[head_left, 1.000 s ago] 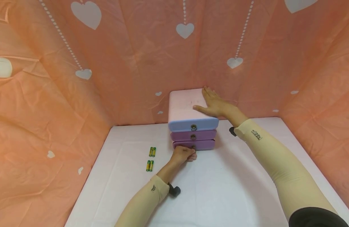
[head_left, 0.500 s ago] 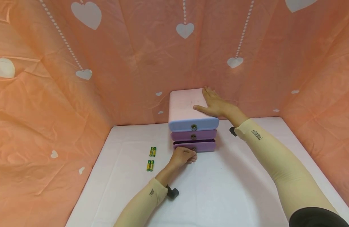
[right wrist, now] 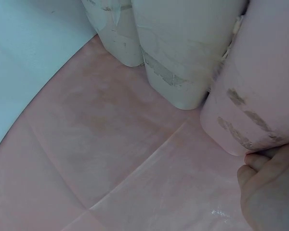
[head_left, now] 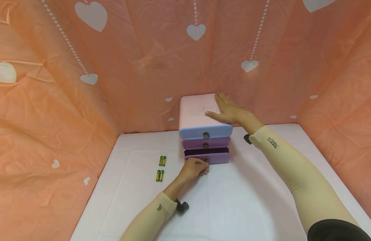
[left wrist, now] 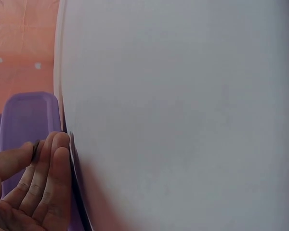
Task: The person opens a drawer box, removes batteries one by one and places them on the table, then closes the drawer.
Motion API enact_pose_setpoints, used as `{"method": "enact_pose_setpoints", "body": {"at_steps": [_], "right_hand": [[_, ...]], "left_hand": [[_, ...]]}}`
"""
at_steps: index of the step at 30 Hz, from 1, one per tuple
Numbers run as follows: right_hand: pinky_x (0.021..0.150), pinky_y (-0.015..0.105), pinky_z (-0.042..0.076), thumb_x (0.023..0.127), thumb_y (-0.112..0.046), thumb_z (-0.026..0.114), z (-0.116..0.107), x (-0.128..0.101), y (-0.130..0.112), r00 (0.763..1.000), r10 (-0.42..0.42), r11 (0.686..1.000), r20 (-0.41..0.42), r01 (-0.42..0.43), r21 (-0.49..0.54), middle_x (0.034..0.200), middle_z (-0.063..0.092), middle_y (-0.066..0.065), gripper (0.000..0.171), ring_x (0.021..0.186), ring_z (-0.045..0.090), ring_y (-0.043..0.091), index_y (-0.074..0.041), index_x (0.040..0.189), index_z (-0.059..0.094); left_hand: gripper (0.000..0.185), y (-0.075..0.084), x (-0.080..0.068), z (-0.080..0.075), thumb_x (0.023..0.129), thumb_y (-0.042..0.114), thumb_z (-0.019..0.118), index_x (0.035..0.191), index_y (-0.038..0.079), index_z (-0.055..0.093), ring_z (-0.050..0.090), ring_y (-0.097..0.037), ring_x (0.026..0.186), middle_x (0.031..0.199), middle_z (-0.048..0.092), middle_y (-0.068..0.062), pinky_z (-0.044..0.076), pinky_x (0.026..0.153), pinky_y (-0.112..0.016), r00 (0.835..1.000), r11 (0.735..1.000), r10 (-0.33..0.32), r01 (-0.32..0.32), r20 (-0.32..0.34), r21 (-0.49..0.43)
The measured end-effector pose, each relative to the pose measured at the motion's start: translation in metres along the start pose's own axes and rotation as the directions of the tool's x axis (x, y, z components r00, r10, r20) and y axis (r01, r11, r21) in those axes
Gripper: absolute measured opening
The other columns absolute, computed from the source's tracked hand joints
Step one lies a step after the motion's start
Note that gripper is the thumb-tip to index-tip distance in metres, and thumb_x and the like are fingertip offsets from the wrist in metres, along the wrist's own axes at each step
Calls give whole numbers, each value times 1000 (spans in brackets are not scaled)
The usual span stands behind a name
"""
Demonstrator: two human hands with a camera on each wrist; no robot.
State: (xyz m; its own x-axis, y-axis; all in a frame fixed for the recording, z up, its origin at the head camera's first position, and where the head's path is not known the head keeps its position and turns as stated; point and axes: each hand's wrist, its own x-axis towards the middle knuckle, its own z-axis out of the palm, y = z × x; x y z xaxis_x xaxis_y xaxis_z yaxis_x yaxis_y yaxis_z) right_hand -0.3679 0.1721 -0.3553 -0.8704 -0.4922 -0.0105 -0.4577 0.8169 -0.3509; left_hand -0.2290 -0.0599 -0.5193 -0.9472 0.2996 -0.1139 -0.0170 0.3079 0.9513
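A small three-drawer chest [head_left: 197,113] with a pink top stands at the back of the white table [head_left: 233,201]. Its top drawer [head_left: 217,133] is blue, the two lower ones purple. My left hand [head_left: 196,167] pinches the metal ring pull [left wrist: 36,150] of the bottom drawer [head_left: 217,156], which is pulled out a little, showing a dark gap above it. My right hand [head_left: 227,108] lies flat on the chest's top, fingers straight. In the left wrist view the fingers [left wrist: 48,178] curl at the purple drawer front [left wrist: 26,120].
Two pairs of green-and-yellow batteries [head_left: 162,161] [head_left: 159,175] lie on the table left of the chest. Orange cloth with white hearts [head_left: 92,77] walls the table on three sides. Bare white table lies in front of the chest.
My left hand has drawn back toward me with the ring pull, and the bottom drawer has slid out slightly, opening a dark gap. The right hand has stayed on the chest's top.
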Motion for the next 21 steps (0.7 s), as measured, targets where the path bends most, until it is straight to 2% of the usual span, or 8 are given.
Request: {"method": "enact_pose_setpoints", "body": {"at_steps": [15,21], "right_hand": [[134,49,-7,104,-73,42,1,1,2,1000,3,1000,10,-3,9,177,-17,20,112,165,-16,32,4,167,-9],[134,49,-7,103,-76,40,2,2,3,1000,5,1000,12,-5,4,177,-18,19,113,165,-16,32,3,167,-10]], "left_hand": [[19,1,-14,4,104,7,69,99,-8,79,76,-18,74,85,79,-16,65,69,-29,1000,998,-29,29,7,47],[19,-1,-20,5,104,6,68,98,-9,78,75,-17,72,83,79,-14,64,66,-27,1000,995,13,-15,20,104]]}}
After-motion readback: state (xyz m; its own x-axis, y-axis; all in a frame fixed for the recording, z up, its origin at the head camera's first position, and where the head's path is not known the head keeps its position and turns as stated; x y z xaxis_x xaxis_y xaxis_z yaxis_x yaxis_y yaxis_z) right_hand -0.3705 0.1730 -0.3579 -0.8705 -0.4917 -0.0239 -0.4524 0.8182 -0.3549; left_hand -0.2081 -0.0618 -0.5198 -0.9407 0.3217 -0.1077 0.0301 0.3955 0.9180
